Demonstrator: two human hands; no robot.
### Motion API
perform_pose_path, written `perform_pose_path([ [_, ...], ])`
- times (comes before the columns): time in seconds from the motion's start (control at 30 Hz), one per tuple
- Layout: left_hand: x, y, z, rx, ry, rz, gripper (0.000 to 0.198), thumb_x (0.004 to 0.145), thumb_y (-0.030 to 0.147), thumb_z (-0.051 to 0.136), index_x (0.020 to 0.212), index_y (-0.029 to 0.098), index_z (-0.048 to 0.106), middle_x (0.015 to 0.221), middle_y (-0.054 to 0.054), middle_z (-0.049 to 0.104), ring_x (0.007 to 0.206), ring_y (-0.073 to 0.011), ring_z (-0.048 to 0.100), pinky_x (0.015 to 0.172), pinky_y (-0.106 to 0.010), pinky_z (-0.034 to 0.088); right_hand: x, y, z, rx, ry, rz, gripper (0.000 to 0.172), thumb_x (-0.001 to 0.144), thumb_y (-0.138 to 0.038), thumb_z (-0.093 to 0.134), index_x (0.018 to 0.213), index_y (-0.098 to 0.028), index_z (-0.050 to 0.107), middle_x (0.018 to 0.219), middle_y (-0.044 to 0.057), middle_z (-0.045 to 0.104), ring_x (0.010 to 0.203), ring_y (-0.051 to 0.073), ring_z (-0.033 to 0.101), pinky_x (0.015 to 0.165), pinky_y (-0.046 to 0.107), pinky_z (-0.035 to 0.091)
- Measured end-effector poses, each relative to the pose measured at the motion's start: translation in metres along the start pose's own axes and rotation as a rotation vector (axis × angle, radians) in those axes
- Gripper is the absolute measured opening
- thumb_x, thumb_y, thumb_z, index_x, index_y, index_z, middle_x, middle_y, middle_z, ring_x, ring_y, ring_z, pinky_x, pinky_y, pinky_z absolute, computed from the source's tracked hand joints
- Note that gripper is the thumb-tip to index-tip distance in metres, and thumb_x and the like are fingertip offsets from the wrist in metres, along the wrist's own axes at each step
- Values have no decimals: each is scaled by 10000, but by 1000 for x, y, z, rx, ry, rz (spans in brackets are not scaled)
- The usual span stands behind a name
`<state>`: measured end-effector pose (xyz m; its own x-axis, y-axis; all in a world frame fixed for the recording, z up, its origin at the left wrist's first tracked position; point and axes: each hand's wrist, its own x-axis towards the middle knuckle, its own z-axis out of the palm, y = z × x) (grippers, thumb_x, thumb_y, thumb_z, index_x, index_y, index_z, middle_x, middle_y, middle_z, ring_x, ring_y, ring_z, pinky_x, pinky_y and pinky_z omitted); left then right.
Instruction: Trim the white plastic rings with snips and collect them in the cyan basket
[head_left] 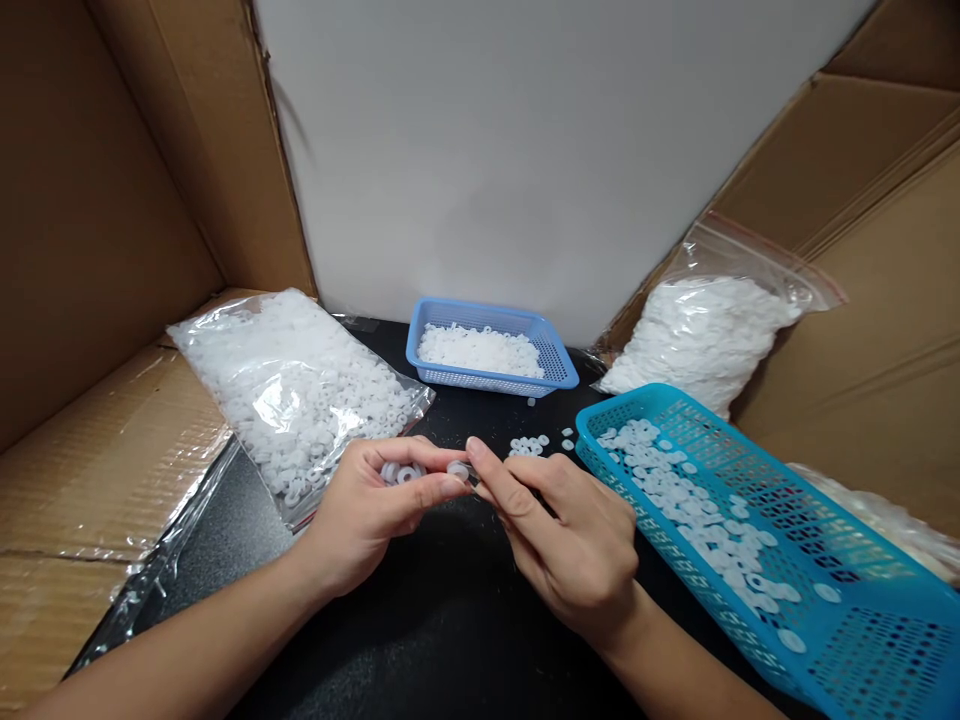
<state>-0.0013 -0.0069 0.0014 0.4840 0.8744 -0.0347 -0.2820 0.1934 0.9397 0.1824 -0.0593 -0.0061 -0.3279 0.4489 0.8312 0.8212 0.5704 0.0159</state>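
While the left hand (367, 505) is pinching a smooth, translucent disc (456, 469) between thumb and forefinger, white rings (405, 474) are nestling behind it; the right hand (574, 545) is meeting it, its grip impossible to tell. Rightward, a teal perforated basket (885, 650) is holding pale discs; far off, a blue mesh basket (487, 381) is standing between glossy, bulging plastic bags (300, 390).

There are two hands, one left hand (375, 510) and one right hand (581, 545); two baskets, one blue basket (487, 381) and one teal basket (780, 490); three clear bags, counting the left bag (300, 390), the right bag (697, 330) and the partly hidden bag (885, 517); one white ring (457, 469) pinched; two loose pieces (568, 445) beside the teal basket, one stray piece (531, 401) by the blue; the remaining pieces (480, 350) overlap too much to count
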Motion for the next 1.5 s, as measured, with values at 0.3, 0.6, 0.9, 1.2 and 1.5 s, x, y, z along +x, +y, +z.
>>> perform_pose_path([
  [0.3, 1, 1, 0, -63, -16, -43, 179, 711, 350, 912, 797, 206, 852, 706, -49, 682, 493, -24, 400, 413, -136, 266, 3, 3, -3, 6, -13, -20, 430, 947, -42, 634, 1373, -105, 628, 855, 54, 693, 735, 119, 559, 638, 260, 394],
  [0.6, -1, 3, -1, -90, -55, -8, 142, 735, 326, 901, 785, 206, 842, 706, -38, 713, 472, -11, 424, 422, -121, 300, 5, 3, -6, -32, -23, -44, 329, 971, -49, 584, 1288, -80, 668, 843, 54, 683, 720, 123, 527, 637, 273, 362],
  [0.9, 0, 5, 1, -87, -76, -28, 136, 746, 321, 892, 767, 198, 838, 699, -40, 709, 465, -12, 398, 420, -135, 273, 1, 6, -7, -52, -19, -65, 410, 976, -47, 534, 1365, -107, 646, 845, 50, 673, 704, 128, 528, 623, 284, 377],
  [1.2, 0, 2, -4, 97, -41, -23, 189, 786, 374, 860, 929, 251, 860, 808, -72, 752, 524, -36, 416, 466, -162, 297, 8, 1, 3, 311, 86, 336, 469, 972, -31, 559, 1379, -246, 648, 816, 2, 581, 681, 75, 547, 620, 199, 471],
  [1.5, 2, 1, -4, 231, -38, 69, 122, 821, 309, 825, 932, 274, 861, 807, -52, 731, 548, -63, 444, 476, -195, 298, 6, -1, 3, 548, 115, 582, 261, 975, -412, 640, 1030, -165, 702, 782, 18, 625, 631, 95, 550, 548, 198, 460],
])
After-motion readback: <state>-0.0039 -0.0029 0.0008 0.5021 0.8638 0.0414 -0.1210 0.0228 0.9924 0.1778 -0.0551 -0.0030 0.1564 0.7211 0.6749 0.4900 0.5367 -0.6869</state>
